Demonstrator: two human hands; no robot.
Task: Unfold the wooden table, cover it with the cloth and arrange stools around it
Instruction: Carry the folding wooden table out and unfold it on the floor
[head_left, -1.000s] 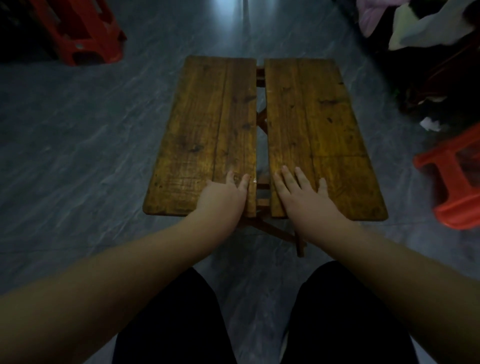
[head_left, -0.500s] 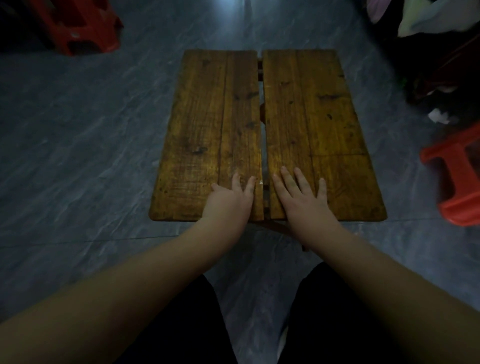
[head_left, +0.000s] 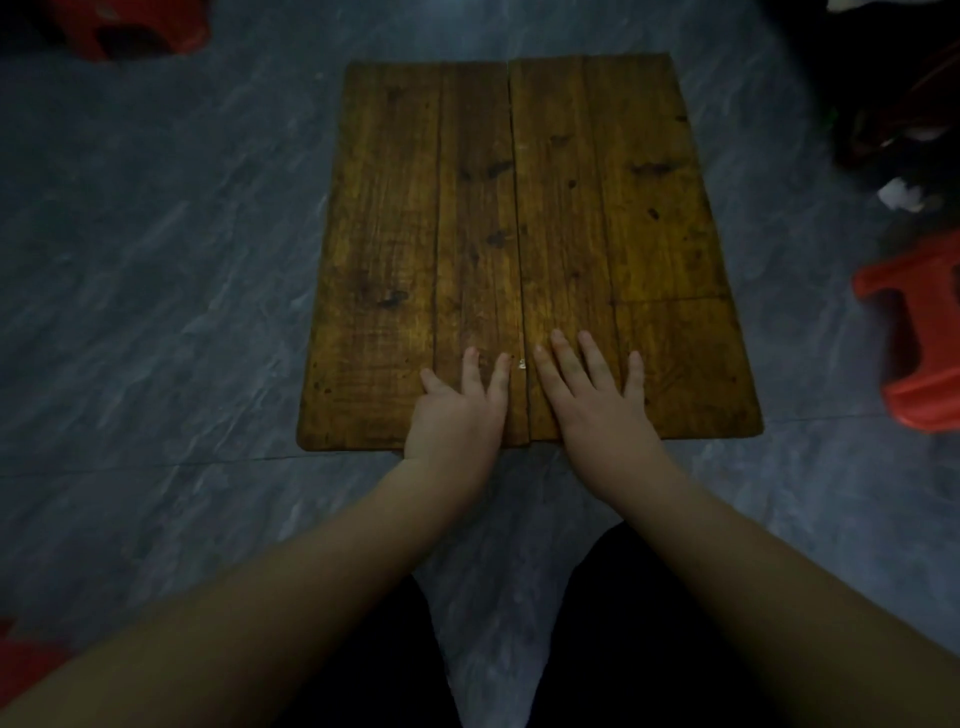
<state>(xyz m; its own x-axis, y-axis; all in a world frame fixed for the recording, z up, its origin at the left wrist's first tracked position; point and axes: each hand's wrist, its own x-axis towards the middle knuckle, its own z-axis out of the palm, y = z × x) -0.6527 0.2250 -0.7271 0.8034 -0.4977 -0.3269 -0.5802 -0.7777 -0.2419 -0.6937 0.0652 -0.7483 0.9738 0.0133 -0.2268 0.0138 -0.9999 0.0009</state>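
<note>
The wooden table (head_left: 524, 208) stands on the grey floor in front of me, its two plank halves lying flat and meeting along a thin middle seam. My left hand (head_left: 460, 410) rests palm down on the left half near the front edge, fingers spread. My right hand (head_left: 592, 395) lies flat on the right half just across the seam, fingers apart. Neither hand holds anything. A red plastic stool (head_left: 919, 332) stands at the right edge of view, another red stool (head_left: 140, 26) at the top left. No cloth can be made out for certain.
Dark clutter with a white scrap (head_left: 901, 195) fills the upper right corner. A red shape (head_left: 21, 660) shows at the lower left edge. My dark-clothed legs are below the table's front edge. Grey tiled floor (head_left: 156, 260) surrounds the table.
The gap between the two table halves has closed to a thin seam and the legs underneath are no longer visible. Both hands stayed flat on the front of the top.
</note>
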